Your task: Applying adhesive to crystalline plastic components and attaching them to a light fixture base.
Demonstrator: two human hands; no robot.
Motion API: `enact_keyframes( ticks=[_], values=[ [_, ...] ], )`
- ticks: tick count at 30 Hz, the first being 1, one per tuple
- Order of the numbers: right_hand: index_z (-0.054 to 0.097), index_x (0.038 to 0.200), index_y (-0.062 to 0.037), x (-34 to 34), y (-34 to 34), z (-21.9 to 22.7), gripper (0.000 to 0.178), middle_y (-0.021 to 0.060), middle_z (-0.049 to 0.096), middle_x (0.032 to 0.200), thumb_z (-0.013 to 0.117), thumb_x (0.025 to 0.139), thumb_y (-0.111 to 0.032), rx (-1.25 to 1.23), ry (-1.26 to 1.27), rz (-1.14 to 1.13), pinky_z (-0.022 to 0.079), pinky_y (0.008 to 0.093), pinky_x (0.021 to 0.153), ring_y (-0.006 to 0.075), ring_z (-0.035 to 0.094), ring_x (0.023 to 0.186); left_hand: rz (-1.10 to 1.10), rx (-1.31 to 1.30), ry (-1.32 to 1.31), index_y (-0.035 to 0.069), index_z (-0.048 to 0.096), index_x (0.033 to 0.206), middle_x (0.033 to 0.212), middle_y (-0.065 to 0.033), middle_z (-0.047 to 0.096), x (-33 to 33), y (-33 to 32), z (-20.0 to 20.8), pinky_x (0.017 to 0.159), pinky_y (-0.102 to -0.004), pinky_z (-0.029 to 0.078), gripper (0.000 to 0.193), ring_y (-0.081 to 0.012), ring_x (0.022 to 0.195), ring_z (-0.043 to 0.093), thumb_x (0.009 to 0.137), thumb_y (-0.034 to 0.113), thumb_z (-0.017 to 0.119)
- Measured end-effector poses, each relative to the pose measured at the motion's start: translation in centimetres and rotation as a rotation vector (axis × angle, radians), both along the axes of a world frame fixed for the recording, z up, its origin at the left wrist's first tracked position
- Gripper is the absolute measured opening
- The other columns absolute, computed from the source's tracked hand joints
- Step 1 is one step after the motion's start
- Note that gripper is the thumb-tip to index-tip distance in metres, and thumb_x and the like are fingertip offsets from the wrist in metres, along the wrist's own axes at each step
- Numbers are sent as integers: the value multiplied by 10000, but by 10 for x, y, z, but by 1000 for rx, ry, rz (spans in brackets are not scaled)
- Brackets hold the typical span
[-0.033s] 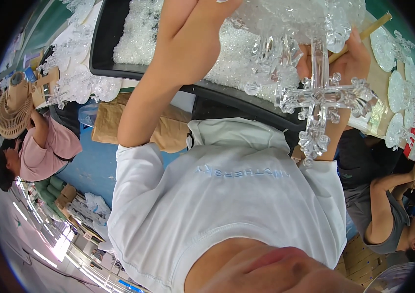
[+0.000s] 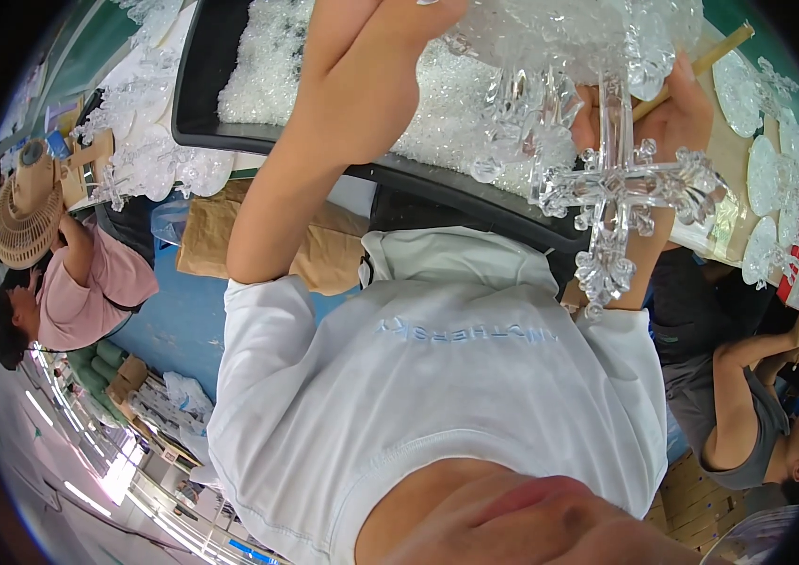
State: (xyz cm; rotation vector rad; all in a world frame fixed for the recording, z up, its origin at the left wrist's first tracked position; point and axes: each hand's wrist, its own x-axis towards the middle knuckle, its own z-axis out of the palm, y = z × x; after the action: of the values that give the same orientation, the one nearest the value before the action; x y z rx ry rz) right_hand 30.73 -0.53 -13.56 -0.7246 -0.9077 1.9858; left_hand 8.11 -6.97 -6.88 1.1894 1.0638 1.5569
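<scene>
A clear cross-shaped ornament (image 2: 614,179) with flared, beaded ends hangs down from a mass of clear pieces (image 2: 559,33) at the top edge. Behind it is my right hand (image 2: 687,118), its fingers curled round a tan stick (image 2: 724,49); the ornament partly covers them. My left hand (image 2: 367,80) is bent over the black tray (image 2: 230,141), beside the clear mass. Its fingers look curled, but the top edge cuts them off, so what they hold is hidden. White, glassy granules (image 2: 263,80) fill the tray below both hands.
Round clear pieces (image 2: 763,174) line the table on the right, and more clear ornaments (image 2: 141,122) cover its left side. A beige fan (image 2: 28,207) stands at far left near a person in pink (image 2: 94,282). Another person in grey (image 2: 738,405) works at right.
</scene>
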Motion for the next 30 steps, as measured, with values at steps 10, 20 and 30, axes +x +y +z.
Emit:
enact_keyframes(
  ticks=[10,20,30],
  values=[
    [590,1222,67,15,19,-8,697,269,709,933,488,971,-576,-230,-219,61,589,398,530,325,680,624,-46,-2,-17,-52,281,1540,1523,-164,446,-6,-4,-1,1198,-378,315,754,-259,1431,424,830,36,520],
    [612,1119,30,-17,-2,1,568,223,693,796,439,996,-497,-48,-213,-28,512,355,460,273,600,487,-75,199,-5,-78,316,1495,1419,-157,481,-11,-3,-15,1146,-343,332,670,-215,1314,467,850,7,473],
    [599,960,-30,-27,-17,9,381,142,661,731,505,999,-396,-76,-211,-351,466,333,439,235,588,470,135,89,476,-118,374,1422,1309,-164,501,-9,-2,-6,1080,-338,382,652,-227,1216,500,791,-24,508]
  ],
)
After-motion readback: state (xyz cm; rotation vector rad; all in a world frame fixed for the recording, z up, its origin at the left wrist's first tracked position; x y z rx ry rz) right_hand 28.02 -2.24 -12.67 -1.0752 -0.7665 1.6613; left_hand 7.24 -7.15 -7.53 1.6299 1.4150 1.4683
